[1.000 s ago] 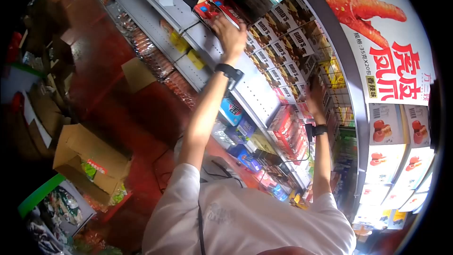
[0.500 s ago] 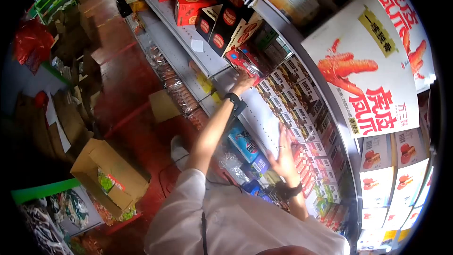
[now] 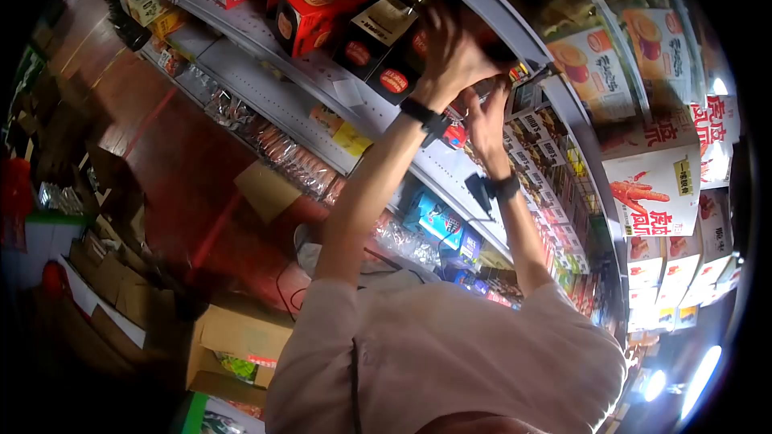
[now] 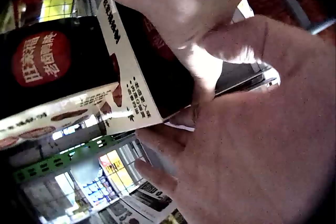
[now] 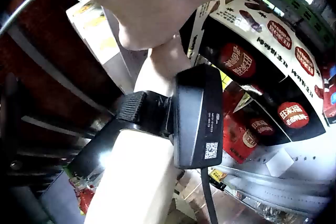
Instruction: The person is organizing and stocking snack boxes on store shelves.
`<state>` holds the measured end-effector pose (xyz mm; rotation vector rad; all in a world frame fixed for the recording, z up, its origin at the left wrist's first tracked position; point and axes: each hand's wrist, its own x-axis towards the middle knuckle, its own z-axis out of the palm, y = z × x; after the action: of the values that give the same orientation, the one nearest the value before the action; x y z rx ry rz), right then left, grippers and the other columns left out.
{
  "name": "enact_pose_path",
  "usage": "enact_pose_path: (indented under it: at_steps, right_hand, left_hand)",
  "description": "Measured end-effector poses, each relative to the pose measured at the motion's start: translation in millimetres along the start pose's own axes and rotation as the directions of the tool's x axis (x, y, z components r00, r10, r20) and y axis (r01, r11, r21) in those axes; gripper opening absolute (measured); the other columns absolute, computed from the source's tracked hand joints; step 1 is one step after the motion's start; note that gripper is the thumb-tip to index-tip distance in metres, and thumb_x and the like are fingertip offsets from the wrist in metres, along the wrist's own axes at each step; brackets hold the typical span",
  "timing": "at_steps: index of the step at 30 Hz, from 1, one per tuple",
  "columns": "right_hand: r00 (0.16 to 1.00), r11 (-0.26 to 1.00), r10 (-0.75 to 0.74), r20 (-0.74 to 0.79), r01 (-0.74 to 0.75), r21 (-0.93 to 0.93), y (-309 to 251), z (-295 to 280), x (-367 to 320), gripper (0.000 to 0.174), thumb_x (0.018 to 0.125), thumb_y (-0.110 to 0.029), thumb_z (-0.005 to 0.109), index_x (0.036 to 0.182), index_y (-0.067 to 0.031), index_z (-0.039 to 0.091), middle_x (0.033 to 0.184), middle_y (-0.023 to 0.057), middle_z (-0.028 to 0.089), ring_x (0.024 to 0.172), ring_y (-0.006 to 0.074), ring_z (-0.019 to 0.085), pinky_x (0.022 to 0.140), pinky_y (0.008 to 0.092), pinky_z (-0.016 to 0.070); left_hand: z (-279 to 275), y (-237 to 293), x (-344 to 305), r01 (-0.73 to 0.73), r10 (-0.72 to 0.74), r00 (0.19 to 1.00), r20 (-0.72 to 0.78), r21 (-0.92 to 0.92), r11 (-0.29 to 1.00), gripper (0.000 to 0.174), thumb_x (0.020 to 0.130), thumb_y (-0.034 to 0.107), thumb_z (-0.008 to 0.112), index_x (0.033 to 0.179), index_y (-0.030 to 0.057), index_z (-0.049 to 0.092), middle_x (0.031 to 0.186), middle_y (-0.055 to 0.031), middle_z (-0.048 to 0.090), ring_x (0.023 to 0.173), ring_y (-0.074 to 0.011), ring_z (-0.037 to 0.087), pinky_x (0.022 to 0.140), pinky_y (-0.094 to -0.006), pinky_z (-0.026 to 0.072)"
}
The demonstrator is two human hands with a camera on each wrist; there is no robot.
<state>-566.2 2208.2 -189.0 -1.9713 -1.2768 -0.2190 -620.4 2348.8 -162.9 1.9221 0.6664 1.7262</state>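
While the left hand (image 3: 456, 56) lies over the dark boxes at upper centre of the head view, the right hand (image 3: 489, 130) stands just beside it, to its lower right. Left fingers: spread in the head view, tips lost in shadow; cannot tell whether they grip. Right fingers: extended, not curled.

Black box (image 4: 168, 85) with a cream side: centre of the left wrist view, tilted, directly below the left hand. Its lower corner is next to the right fingertips; contact there not certain. Left thumb is against its right part.

Second black box (image 4: 42, 58), red oval label: left of the same view, against the first box.

Surroundings, head view: red box (image 3: 312, 16) upper centre-left, left of the black boxes; white paper (image 3: 348, 92) on the pale shelf (image 3: 430, 162) below them; small red packet (image 3: 455, 135) just below the left wrist; stacked printed boxes (image 3: 547, 145) right of the right hand; open carton (image 3: 229, 328) low on the left.
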Motion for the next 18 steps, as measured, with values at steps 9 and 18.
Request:
enact_pose_path:
  at_steps: [9, 18]
  right_hand:
    - [0.995, 0.973, -0.076, -0.062, 0.087, 0.213, 3.8, 10.6, 14.9, 0.101, 0.089, -0.041, 0.068, 0.163, 0.0017, 0.014, 0.17, 0.024, 0.015, 0.158, 0.0349, 0.013, 0.129, 0.0417, 0.0091]
    - [0.973, 0.829, 0.204, -0.112, -0.111, 0.548, 31.4, 42.4, 55.1, 0.078, 0.097, -0.042, 0.057, 0.156, 0.0022, 0.031, 0.159, 0.0265, 0.034, 0.147, 0.0396, 0.035, 0.122, 0.0444, 0.027]
  left_hand:
    - [-21.2, -39.4, 32.8, -0.088, 0.083, 0.996, -0.043, -0.13, 0.988, 0.14, 0.042, 0.066, 0.096, 0.15, -0.0037, 0.04, 0.146, -0.0416, 0.035, 0.136, -0.0574, 0.037, 0.109, -0.0679, 0.0374]
    - [-7.5, -90.9, 62.0, 0.128, -0.106, 0.991, 0.077, -0.747, 0.652, 0.048, 0.082, 0.029, 0.087, 0.113, -0.0036, 0.069, 0.109, -0.0182, 0.073, 0.102, -0.0328, 0.069, 0.092, -0.0413, 0.0533]
